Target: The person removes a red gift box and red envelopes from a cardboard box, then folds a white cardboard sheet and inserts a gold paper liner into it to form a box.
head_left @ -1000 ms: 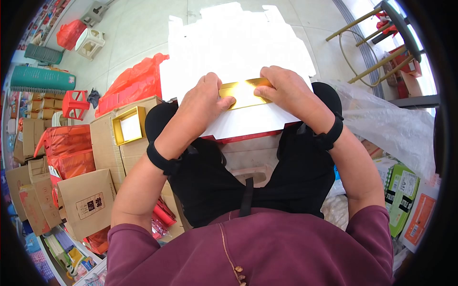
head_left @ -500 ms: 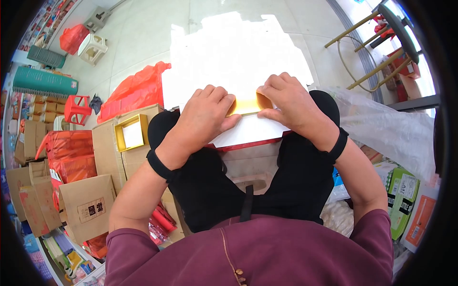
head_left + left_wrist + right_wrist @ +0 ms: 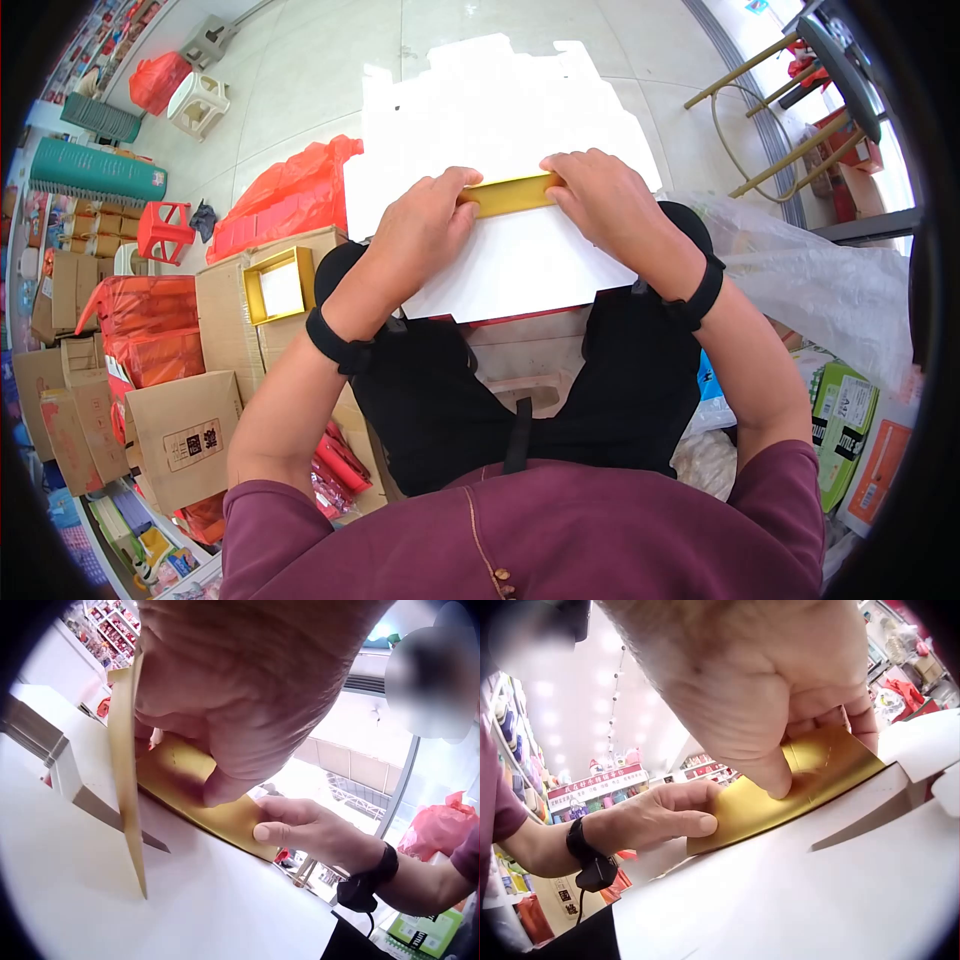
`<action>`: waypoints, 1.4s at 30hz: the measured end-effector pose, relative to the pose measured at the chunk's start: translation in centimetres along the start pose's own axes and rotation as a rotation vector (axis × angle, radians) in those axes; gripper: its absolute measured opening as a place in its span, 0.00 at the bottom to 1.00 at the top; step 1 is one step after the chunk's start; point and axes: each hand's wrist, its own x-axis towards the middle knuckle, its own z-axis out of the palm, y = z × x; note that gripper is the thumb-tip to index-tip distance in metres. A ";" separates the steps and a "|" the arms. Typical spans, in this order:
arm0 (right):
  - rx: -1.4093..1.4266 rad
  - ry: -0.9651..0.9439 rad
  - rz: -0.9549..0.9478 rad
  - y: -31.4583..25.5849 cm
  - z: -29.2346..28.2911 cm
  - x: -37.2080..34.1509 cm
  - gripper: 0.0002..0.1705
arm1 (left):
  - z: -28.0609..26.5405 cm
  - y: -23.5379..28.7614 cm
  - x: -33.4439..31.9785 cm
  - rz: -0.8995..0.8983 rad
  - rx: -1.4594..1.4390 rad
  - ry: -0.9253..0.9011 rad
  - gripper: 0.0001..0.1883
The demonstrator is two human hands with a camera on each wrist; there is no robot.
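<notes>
A shiny gold cardboard strip (image 3: 512, 196) spans the gap between both hands, over a white cardboard sheet (image 3: 530, 255) on the person's lap. The left hand (image 3: 425, 225) pinches its left end, thumb on the near face and fingers behind. At the other end, the right hand (image 3: 608, 200) pinches it the same way. Crease lines show on the gold face (image 3: 746, 814) in the right wrist view, where the strip stands tilted up along a fold. The left wrist view shows the right thumb (image 3: 271, 834) pressed on the gold; the left fingertips are partly hidden behind the strip.
More white die-cut cardboard (image 3: 500, 110) stretches away beyond the hands. At left, a gold-walled tray (image 3: 254, 298) lies on a brown carton (image 3: 222, 320), near red plastic bags (image 3: 285, 195). Clear plastic wrap (image 3: 800, 260) and a stool (image 3: 838, 80) are at right.
The gold strip faced up broadly, then was bent up at its ends between the hands; now it is straighter and shows a narrower face. Both hands drew toward the body, then moved slightly away again.
</notes>
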 end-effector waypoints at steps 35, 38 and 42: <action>-0.159 -0.004 -0.146 -0.3 -0.1 -6.1 0.30 | 1.7 -0.3 -6.1 0.231 0.647 0.086 0.28; -0.004 0.020 -0.097 0.0 -0.4 -6.2 0.26 | -1.6 1.7 -3.2 0.038 0.527 -0.131 0.26; 0.199 0.096 -0.072 -0.2 -1.5 -6.4 0.23 | -1.3 1.2 -0.6 0.220 0.428 0.148 0.21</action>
